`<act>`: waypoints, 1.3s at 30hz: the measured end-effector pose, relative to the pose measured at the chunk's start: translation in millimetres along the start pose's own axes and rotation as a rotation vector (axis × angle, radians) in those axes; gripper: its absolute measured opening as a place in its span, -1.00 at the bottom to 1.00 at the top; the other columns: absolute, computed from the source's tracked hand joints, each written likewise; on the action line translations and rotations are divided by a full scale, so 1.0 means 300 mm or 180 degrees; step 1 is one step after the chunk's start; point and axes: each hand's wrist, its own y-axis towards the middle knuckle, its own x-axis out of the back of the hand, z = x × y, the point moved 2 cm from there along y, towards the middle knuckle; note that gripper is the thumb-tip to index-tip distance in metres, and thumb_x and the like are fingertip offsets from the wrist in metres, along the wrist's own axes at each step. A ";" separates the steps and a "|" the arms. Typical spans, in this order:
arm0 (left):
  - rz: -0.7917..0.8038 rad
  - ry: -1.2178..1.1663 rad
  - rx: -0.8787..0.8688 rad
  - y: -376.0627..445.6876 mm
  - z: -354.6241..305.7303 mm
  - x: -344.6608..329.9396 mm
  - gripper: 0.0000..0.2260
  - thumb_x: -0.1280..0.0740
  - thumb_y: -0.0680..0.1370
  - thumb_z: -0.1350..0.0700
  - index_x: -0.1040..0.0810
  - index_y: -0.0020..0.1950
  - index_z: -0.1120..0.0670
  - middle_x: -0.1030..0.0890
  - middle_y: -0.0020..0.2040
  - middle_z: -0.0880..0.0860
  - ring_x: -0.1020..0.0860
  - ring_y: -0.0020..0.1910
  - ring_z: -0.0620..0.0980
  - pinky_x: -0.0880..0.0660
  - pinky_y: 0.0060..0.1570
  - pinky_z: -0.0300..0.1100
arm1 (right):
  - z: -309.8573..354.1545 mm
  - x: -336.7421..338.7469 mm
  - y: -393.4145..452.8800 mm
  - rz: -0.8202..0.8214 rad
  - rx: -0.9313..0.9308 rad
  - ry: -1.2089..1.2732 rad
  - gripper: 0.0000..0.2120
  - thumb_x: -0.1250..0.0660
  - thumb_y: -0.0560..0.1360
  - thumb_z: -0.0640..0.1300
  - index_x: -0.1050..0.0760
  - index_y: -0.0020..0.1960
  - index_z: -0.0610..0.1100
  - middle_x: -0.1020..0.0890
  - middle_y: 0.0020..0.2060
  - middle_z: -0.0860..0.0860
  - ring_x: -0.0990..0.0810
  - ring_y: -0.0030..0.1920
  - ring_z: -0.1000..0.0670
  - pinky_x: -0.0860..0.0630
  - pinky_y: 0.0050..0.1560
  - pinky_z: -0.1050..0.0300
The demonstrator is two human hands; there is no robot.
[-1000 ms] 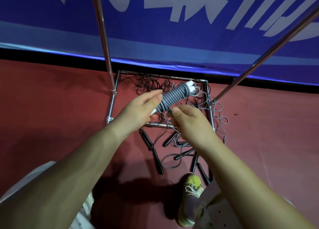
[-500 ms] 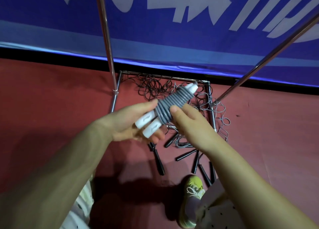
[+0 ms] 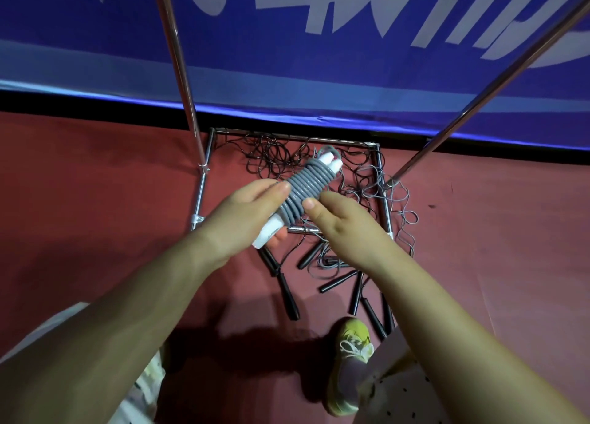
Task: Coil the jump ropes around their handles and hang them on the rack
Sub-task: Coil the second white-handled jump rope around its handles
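Gripping the grey jump rope (image 3: 305, 188) by its white handles, left hand (image 3: 245, 219) is steadying it above the rack base (image 3: 380, 180) while right hand (image 3: 343, 222) is pinching the coils, likely so the wrap stays tight.

Both forearms reach forward, left hand (image 3: 245, 219) curled in a grip, right hand (image 3: 348, 228) pinching.

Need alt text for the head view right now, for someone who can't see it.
Two bare hands hold a grey jump rope coiled round its white handles: left hand grips the near end, right hand touches the coil. Below on the red floor, black-handled ropes lie tangled at the metal rack's base.
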 end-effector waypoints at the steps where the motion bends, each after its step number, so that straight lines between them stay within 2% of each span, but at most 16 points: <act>1: -0.0017 -0.0302 0.0140 0.006 0.000 0.002 -0.75 -0.16 0.63 -0.03 -0.55 0.05 0.09 -0.57 -0.27 0.08 -0.51 -0.38 -0.02 -0.49 -0.40 -0.19 | -0.003 0.000 0.002 -0.0076 -0.0055 0.0146 -0.71 -0.12 0.63 0.04 -0.48 -0.16 -0.04 -0.45 -0.34 0.15 -0.38 -0.37 0.21 -0.31 -0.26 0.25; 4: 0.0178 -0.0986 0.0568 0.019 -0.004 0.022 -0.61 -0.16 0.57 -0.18 -0.54 0.04 0.12 -0.49 -0.33 0.09 -0.45 -0.45 -0.02 -0.39 -0.38 -0.21 | -0.021 0.007 0.010 -0.0120 -0.0392 0.0869 -0.59 -0.09 0.65 0.03 -0.58 -0.03 -0.24 -0.52 -0.28 -0.01 -0.40 -0.31 0.08 -0.32 -0.21 0.18; 7: 0.0519 -0.1314 0.0586 0.010 -0.010 0.028 -0.51 -0.22 0.41 -0.24 -0.56 0.05 0.13 -0.50 -0.33 0.08 -0.44 -0.45 -0.03 -0.40 -0.41 -0.20 | -0.034 0.010 0.012 0.0342 -0.0618 0.2055 -0.77 -0.15 0.62 -0.21 -0.57 -0.02 -0.24 -0.54 -0.38 0.01 -0.42 -0.36 0.05 -0.38 -0.20 0.16; 9: 0.0645 -0.1378 0.0575 0.003 -0.017 0.025 -0.52 -0.21 0.37 -0.23 -0.56 0.01 0.14 -0.52 -0.38 0.08 -0.45 -0.48 -0.05 -0.44 -0.46 -0.20 | -0.031 0.018 0.008 0.0705 -0.0725 0.2497 -0.85 -0.20 0.56 -0.27 -0.55 -0.06 -0.24 -0.56 -0.41 0.02 -0.49 -0.39 0.07 -0.46 -0.20 0.19; 12: 0.0775 -0.1301 0.0441 -0.001 -0.018 0.023 -0.54 -0.18 0.39 -0.21 -0.55 -0.01 0.15 -0.53 -0.39 0.06 -0.45 -0.48 -0.06 -0.44 -0.47 -0.21 | -0.032 0.020 0.001 0.0951 -0.0737 0.2293 -0.89 -0.25 0.54 -0.30 -0.47 -0.16 -0.21 -0.63 -0.36 -0.03 -0.55 -0.33 0.04 -0.46 -0.26 0.21; 14: 0.0837 -0.1223 0.0358 0.000 -0.018 0.025 -0.54 -0.18 0.41 -0.20 -0.55 0.01 0.15 -0.54 -0.36 0.07 -0.46 -0.45 -0.05 -0.43 -0.47 -0.22 | -0.023 0.018 -0.001 0.0948 -0.0557 0.1710 -0.84 -0.22 0.59 -0.28 -0.41 -0.17 -0.17 -0.67 -0.29 -0.02 -0.54 -0.29 0.06 -0.38 -0.28 0.25; 16: 0.0756 -0.1125 0.0291 -0.001 -0.021 0.032 -0.56 -0.18 0.42 -0.19 -0.54 0.01 0.14 -0.55 -0.38 0.06 -0.46 -0.45 -0.05 -0.43 -0.49 -0.24 | -0.008 0.014 -0.005 0.0890 -0.0363 0.1205 -0.83 -0.14 0.63 -0.27 -0.37 -0.13 -0.16 -0.66 -0.30 0.01 -0.60 -0.28 0.07 -0.44 -0.23 0.25; 18: 0.0489 -0.0681 0.0130 0.003 -0.020 0.042 -0.67 -0.17 0.50 -0.13 -0.53 -0.02 0.11 -0.56 -0.41 0.02 -0.48 -0.48 -0.06 -0.42 -0.51 -0.26 | 0.001 0.008 -0.004 0.0684 -0.0232 0.0749 -0.83 -0.14 0.64 -0.23 -0.37 -0.13 -0.15 -0.60 -0.40 0.05 -0.61 -0.32 -0.08 -0.49 -0.19 0.01; 22: 0.0171 0.0274 -0.0181 0.014 -0.003 0.039 -0.86 -0.22 0.62 0.03 -0.53 -0.05 0.01 -0.58 -0.38 -0.02 -0.54 -0.47 -0.11 -0.50 -0.46 -0.23 | 0.017 -0.022 -0.014 0.0380 -0.0471 0.0131 -0.78 -0.16 0.64 -0.14 -0.43 -0.11 -0.23 -0.44 -0.39 0.01 -0.43 -0.47 0.05 -0.58 -0.30 -0.08; 24: 0.0128 0.0540 -0.0324 0.022 0.009 0.045 -0.88 -0.28 0.53 -0.08 -0.53 -0.06 -0.07 -0.59 -0.32 -0.04 -0.56 -0.40 -0.08 -0.53 -0.38 -0.16 | 0.040 -0.029 -0.029 0.0340 -0.0629 0.0548 -0.79 -0.14 0.65 -0.13 -0.43 -0.12 -0.16 -0.38 -0.34 0.00 -0.36 -0.47 0.08 -0.57 -0.36 0.01; 28: 0.0044 0.1628 -0.0576 0.020 0.039 0.052 -0.64 -0.12 0.35 -0.33 -0.40 0.05 -0.22 -0.62 -0.17 0.03 -0.60 -0.16 0.10 -0.56 -0.08 0.02 | 0.057 -0.054 -0.039 0.0535 -0.1274 0.1823 -0.69 -0.06 0.65 0.04 -0.40 -0.17 -0.06 -0.29 -0.34 -0.01 -0.23 -0.46 0.07 -0.37 -0.52 0.23; 31: 0.0444 0.2402 -0.0699 0.000 0.056 0.024 -0.60 -0.01 0.38 -0.33 -0.25 0.19 -0.29 -0.60 0.03 0.03 -0.56 0.05 0.11 -0.47 0.09 0.00 | 0.023 -0.067 -0.025 0.0560 -0.1500 0.1801 -0.60 -0.03 0.62 0.19 -0.42 -0.16 -0.07 -0.28 -0.40 0.03 -0.20 -0.52 0.10 -0.21 -0.54 0.25; 33: 0.0699 0.2226 -0.0648 -0.007 0.055 0.022 -0.53 0.02 0.38 -0.34 -0.22 0.29 -0.37 -0.54 0.22 -0.02 -0.50 0.21 0.01 -0.41 0.24 -0.03 | 0.009 -0.060 -0.015 0.0437 -0.1470 0.1544 -0.60 -0.04 0.60 0.22 -0.37 -0.20 -0.05 -0.28 -0.42 0.06 -0.17 -0.54 0.12 -0.10 -0.52 0.25; 35: 0.0874 0.1472 -0.0541 -0.014 0.049 0.025 -0.56 -0.07 0.41 -0.31 -0.25 0.30 -0.44 -0.45 0.35 -0.13 -0.40 0.34 -0.18 -0.28 0.38 -0.15 | -0.002 -0.056 -0.006 0.0255 -0.1324 0.1352 -0.62 -0.06 0.60 0.22 -0.35 -0.22 -0.02 -0.32 -0.44 0.10 -0.20 -0.57 0.15 -0.11 -0.51 0.24; 37: 0.0962 0.0656 -0.0436 -0.015 0.048 0.022 -0.57 -0.24 0.42 -0.16 -0.30 0.28 -0.34 -0.50 0.27 -0.15 -0.45 0.25 -0.27 -0.30 0.31 -0.25 | -0.010 -0.054 -0.002 0.0072 -0.0956 0.1001 -0.66 -0.09 0.59 0.22 -0.42 -0.18 0.00 -0.44 -0.41 0.15 -0.33 -0.52 0.22 -0.19 -0.42 0.25; 39: 0.0960 0.0265 -0.0358 -0.012 0.050 0.017 -0.53 -0.31 0.39 0.01 -0.37 0.29 -0.15 -0.60 0.09 -0.11 -0.55 0.06 -0.26 -0.39 0.16 -0.29 | -0.017 -0.050 -0.001 -0.0038 -0.0613 0.0845 -0.73 -0.10 0.59 0.16 -0.43 -0.16 0.05 -0.50 -0.43 0.23 -0.39 -0.44 0.27 -0.21 -0.32 0.25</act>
